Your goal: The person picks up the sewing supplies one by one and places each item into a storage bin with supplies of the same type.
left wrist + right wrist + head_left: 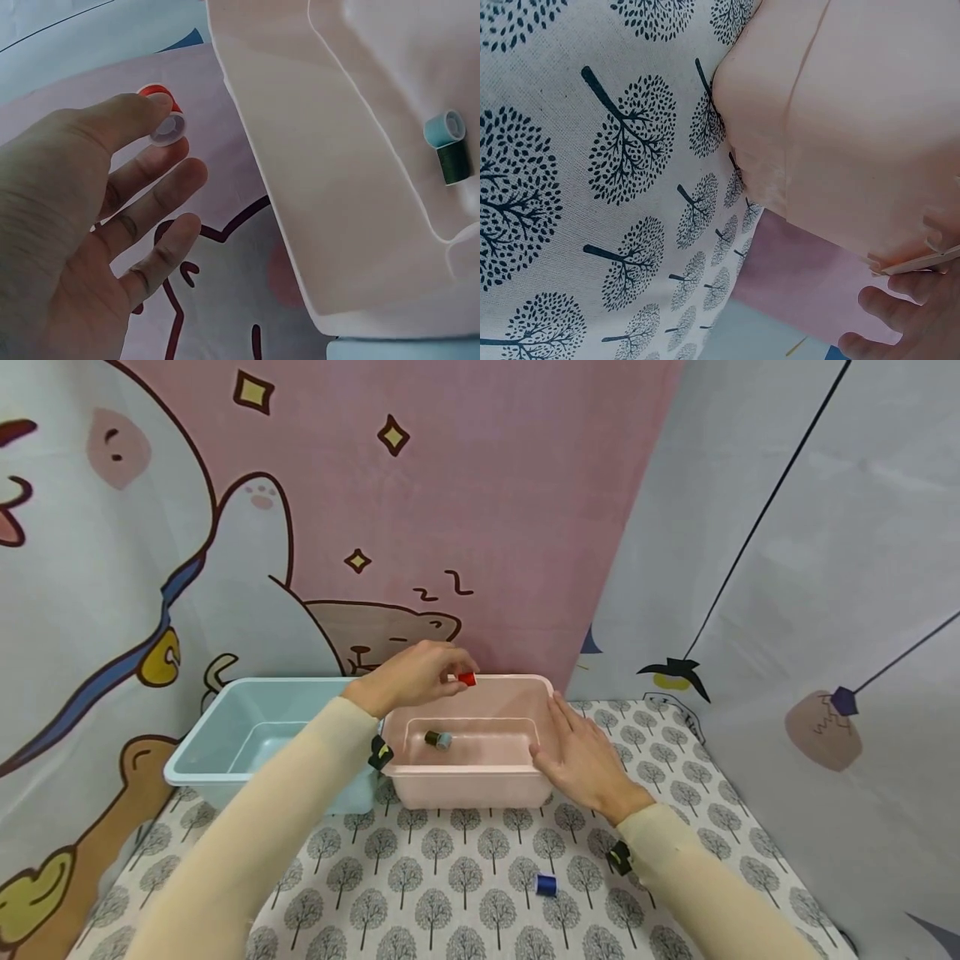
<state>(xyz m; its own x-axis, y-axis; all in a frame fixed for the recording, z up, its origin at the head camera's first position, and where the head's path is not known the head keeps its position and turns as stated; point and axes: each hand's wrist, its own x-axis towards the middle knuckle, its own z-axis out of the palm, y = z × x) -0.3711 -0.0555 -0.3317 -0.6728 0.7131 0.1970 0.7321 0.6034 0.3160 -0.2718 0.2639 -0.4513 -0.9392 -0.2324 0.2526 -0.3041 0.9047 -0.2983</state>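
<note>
My left hand (pixel 426 673) pinches a spool of red thread (pixel 467 678) between thumb and fingers, above the far part of the pink basin (pixel 461 787). In the left wrist view the red spool (pixel 161 112) shows its white end, and the other fingers spread loosely. My right hand (pixel 587 758) rests at the basin's right rim, thumb on the near side and fingers along the outside. Inside the basin lie a dark green spool (pixel 431 738) and a light blue spool (pixel 444 742), side by side. A blue spool (pixel 546 885) lies on the tree-print cloth in front.
A light blue basin (pixel 270 777) stands directly left of the pink one, partly hidden by my left forearm. The tree-print cloth (pixel 465 910) covers the table. Behind hangs a curtain (pixel 510 527) with cartoon animals, and another pale curtain (pixel 825 568) borders the right side.
</note>
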